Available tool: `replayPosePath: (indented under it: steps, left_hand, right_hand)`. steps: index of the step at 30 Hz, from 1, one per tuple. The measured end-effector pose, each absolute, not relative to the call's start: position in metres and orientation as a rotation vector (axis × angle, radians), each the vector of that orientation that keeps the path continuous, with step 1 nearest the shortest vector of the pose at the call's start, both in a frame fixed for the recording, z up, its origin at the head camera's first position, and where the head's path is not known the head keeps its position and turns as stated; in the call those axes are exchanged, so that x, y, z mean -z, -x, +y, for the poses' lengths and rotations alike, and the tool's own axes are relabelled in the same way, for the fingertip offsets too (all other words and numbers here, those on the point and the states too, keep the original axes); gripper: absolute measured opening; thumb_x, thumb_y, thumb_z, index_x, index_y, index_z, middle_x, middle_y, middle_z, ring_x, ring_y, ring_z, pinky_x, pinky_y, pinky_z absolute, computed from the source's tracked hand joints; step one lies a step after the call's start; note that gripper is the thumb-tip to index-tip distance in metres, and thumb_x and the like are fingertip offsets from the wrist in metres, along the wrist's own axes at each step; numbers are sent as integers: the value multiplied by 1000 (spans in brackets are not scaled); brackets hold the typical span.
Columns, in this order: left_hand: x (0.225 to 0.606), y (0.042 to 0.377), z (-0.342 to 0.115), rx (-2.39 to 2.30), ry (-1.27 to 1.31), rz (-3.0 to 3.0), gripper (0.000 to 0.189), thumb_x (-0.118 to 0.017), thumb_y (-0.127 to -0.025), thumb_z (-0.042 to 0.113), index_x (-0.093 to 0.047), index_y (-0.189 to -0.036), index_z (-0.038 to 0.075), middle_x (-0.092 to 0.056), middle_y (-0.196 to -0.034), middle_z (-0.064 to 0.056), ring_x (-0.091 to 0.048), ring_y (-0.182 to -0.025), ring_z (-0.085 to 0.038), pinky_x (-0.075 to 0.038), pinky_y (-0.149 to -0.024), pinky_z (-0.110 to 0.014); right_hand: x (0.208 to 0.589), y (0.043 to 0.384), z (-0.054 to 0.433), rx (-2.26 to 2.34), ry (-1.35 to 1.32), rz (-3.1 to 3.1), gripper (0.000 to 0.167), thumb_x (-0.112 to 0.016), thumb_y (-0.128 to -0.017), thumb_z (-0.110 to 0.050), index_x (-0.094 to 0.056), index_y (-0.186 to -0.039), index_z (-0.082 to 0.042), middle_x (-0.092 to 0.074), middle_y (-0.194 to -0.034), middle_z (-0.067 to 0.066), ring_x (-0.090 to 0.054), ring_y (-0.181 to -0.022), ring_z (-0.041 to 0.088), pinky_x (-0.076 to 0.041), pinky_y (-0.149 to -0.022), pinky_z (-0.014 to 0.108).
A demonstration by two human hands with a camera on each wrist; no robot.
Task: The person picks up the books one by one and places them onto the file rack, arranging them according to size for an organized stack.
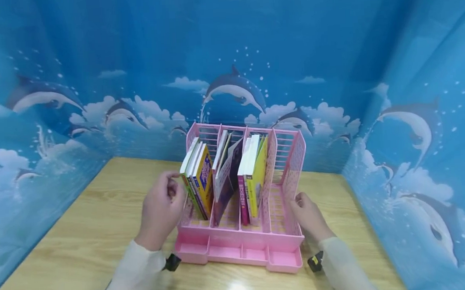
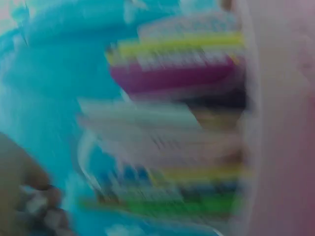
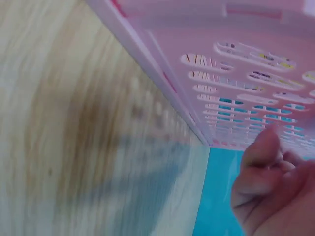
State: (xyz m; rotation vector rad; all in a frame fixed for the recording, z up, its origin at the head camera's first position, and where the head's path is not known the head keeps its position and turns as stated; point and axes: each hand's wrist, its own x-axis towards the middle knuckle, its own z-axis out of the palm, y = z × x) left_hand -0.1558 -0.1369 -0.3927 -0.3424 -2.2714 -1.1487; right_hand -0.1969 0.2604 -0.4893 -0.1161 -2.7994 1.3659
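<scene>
A pink desktop file rack [image 1: 237,236] with several upright slots stands on the table, books in three of them. My left hand [image 1: 162,210] is at the rack's left side, its fingers loosely bent beside a green-spined book [image 1: 193,199]; whether a fingertip touches that book is unclear. The left wrist view is blurred and shows part of the left hand [image 2: 34,196] near the book spines. On the right, my right hand [image 1: 309,213] has its bent fingers against the rack's perforated outer side panel [image 3: 172,59]. I see nothing held in the right hand [image 3: 270,191].
Books with yellow [image 1: 252,196] and magenta [image 1: 242,199] spines lean in the third slot. Thin booklets [image 1: 224,171] tilt in the second. Small open trays [image 1: 224,252] line the rack's front. Behind the wooden table [image 1: 83,231] hangs a blue dolphin-print curtain [image 1: 153,57].
</scene>
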Motion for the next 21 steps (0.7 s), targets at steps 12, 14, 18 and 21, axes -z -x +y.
replayPosePath:
  steps: [12, 14, 18, 21]
  left_hand:
    - [468, 155, -148, 1430, 37, -2854, 51, -58, -104, 27, -50, -151, 8, -67, -101, -13, -60, -77, -24, -55, -65, -39]
    - [469, 153, -146, 1465, 23, -2832, 48, -56, -105, 23, -51, -150, 8, -68, -106, -14, -60, -75, -22, -54, -64, -38]
    - [471, 150, -140, 1503, -12, -2814, 48, -54, -106, 22, -50, -151, 8, -69, -110, -15, -58, -71, -21, -52, -61, -34]
    - [472, 150, -136, 1518, -33, -2802, 49, -53, -106, 21, -47, -153, 7, -68, -102, -12, -55, -66, -20, -51, -58, -34]
  right_hand:
    - [486, 200, 267, -1293, -13, -2755, 44, -51, -109, -30, -56, -143, -3, -69, -124, 23, -70, -104, 36, -62, -85, 49]
    - [486, 201, 269, -1255, -13, -2771, 46, -50, -109, -31, -55, -145, -3, -70, -124, 22, -70, -103, 35, -62, -86, 50]
    - [487, 203, 272, -1237, 0, -2809, 48, -48, -110, -33, -52, -149, -3, -69, -126, 23, -70, -106, 37, -61, -87, 52]
    - [488, 204, 273, -1230, 17, -2824, 51, -47, -110, -34, -50, -151, -4, -67, -130, 24, -68, -110, 39, -59, -91, 55]
